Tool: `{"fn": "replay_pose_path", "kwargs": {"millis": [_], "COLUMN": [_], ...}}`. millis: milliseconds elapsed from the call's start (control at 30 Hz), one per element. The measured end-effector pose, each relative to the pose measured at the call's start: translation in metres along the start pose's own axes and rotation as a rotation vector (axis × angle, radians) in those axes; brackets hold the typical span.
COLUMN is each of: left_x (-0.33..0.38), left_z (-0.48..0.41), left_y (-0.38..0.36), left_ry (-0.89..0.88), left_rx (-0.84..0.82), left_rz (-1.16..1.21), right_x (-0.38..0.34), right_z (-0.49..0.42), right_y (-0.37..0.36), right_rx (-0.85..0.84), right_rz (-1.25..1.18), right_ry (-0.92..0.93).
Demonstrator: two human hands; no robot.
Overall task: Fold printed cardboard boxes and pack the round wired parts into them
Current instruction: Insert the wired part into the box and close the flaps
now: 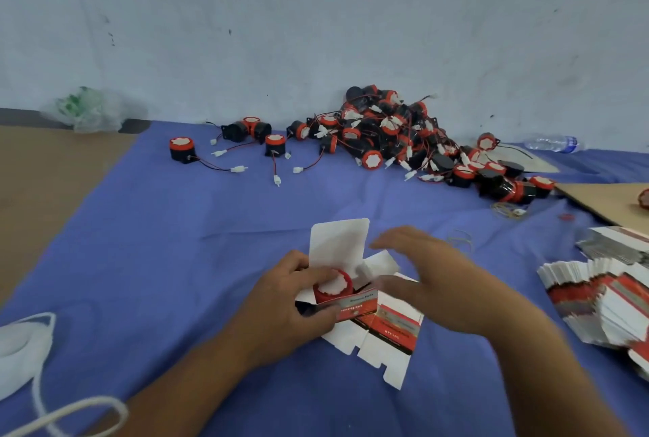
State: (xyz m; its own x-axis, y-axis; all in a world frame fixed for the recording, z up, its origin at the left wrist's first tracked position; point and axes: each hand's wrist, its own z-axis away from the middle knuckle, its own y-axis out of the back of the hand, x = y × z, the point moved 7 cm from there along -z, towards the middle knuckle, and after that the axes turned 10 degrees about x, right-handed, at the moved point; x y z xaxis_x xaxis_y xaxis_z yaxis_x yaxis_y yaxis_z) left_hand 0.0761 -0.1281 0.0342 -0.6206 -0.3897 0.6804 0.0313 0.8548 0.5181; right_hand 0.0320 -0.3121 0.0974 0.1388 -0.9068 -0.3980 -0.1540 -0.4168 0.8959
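Note:
My left hand (288,299) grips a partly folded printed box (354,303) with its white top flap standing up. A round red-and-black wired part (333,287) sits in the box's open mouth, its white-capped end facing up. My right hand (432,282) hovers just right of the box, blurred, with fingers straight and spread. Under the box lies a second flat printed box blank (389,341). A big heap of the round wired parts (397,134) lies against the wall at the back.
A fanned stack of flat box blanks (604,292) lies at the right. Loose parts (182,150) lie at the back left, a cardboard sheet (604,199) and a water bottle (553,143) far right, a plastic bag (87,110) far left, and white cord (38,377) near left.

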Motion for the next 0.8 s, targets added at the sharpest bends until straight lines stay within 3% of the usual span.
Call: {"fn": "replay_pose_path", "kwargs": {"millis": [67, 133, 300, 433, 633, 800], "left_x": [0.001, 0.001, 0.004, 0.009, 0.012, 0.012], "left_z": [0.000, 0.000, 0.002, 0.002, 0.002, 0.003], "left_y": [0.000, 0.001, 0.001, 0.000, 0.000, -0.002], "left_ry": [0.003, -0.003, -0.023, -0.083, -0.094, -0.091], "left_rx": [0.004, 0.008, 0.008, -0.016, -0.014, -0.031], "left_rz": [-0.002, -0.009, -0.013, -0.002, 0.012, -0.005], "right_x": [0.021, 0.027, -0.005, -0.014, -0.024, -0.033], "right_z": [0.012, 0.020, 0.015, -0.003, -0.008, -0.011], "right_y": [0.018, 0.031, 0.048, 0.020, -0.024, -0.025], "right_rx": [-0.071, -0.065, 0.173, 0.305, 0.248, 0.130], "right_rz": [0.139, 0.106, -0.196, -0.277, 0.087, 0.161], "right_ry": [-0.102, -0.145, 0.006, -0.030, 0.049, 0.085]}}
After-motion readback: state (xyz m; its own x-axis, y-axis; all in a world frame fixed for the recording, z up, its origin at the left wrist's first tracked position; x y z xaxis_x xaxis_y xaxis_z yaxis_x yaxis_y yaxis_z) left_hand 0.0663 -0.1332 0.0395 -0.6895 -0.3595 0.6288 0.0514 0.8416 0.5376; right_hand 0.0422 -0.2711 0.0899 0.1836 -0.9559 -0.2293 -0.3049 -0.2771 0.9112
